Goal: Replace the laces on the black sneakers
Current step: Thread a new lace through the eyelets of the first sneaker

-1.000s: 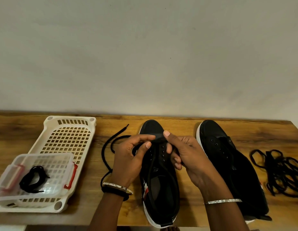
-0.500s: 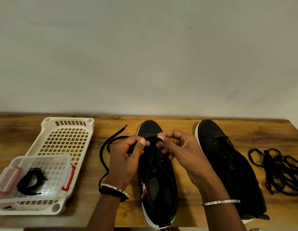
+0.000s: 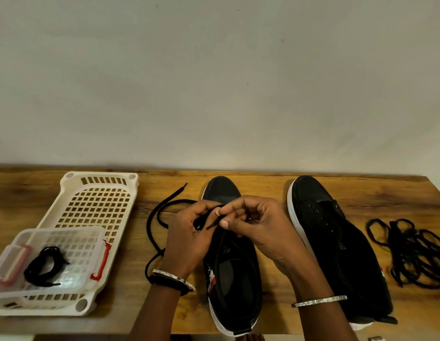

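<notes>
pinching a black lace (image 3: 152, 225) over the front of the middle sneaker (image 3: 235, 274), left hand (image 3: 187, 237) and right hand (image 3: 258, 227) both curl on it — its tail loops leftward on the desk (image 3: 263, 183); the other sneaker (image 3: 337, 242) lies just right.

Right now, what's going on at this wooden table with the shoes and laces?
A person is threading a long black shoelace into the middle black, white-soled sneaker. The left hand and right hand both pinch the lace over the front eyelets; its tail trails left across the wooden table. The second black sneaker lies unlaced beside it, with a tangle of black laces at far right.
</notes>
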`<state>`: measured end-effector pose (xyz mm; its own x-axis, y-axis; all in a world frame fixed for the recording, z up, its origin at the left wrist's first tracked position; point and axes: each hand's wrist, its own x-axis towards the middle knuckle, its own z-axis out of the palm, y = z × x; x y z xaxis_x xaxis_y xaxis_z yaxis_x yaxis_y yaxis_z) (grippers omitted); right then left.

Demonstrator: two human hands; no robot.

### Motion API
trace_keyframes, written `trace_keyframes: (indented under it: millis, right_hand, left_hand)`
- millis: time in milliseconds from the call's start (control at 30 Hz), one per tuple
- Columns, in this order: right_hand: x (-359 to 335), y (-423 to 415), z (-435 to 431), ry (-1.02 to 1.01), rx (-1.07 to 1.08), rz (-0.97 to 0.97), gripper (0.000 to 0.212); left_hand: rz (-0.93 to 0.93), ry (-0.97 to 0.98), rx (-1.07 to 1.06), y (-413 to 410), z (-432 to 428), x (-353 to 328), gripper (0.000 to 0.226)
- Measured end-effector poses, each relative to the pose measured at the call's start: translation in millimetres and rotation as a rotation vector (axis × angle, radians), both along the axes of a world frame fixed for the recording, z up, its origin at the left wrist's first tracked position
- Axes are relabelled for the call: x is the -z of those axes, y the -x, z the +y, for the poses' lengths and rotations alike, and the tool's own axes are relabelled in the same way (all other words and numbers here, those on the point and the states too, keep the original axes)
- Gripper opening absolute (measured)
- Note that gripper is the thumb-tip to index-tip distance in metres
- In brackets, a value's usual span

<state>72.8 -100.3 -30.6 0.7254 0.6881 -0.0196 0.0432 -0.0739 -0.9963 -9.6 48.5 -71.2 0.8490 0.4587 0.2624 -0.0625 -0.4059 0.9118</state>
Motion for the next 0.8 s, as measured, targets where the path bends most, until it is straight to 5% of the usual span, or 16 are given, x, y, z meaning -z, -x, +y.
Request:
trace_keyframes:
  millis: [133,400,567,800]
  right_hand:
    - [2,0,3,0.018,0.042,0.003,0.011]
    - [1,1,3,0.009,0.125,0.047,0.009]
    - [-6,-5,-5,0.141,0.259,0.019,0.019]
    - [-18,2,-4,0.536,0.000,-0.105,0.044]
  left_hand:
    - [-0.022,-0.015,0.051,-1,0,-2,0.027]
    - [0.005,0.043,-0.036,-1,-1,0,0.008]
    - [0.024,0.064,-0.216,-2,3,1,0.010]
    - [0.047,-0.006,-0.283,-2,4,2,0.020]
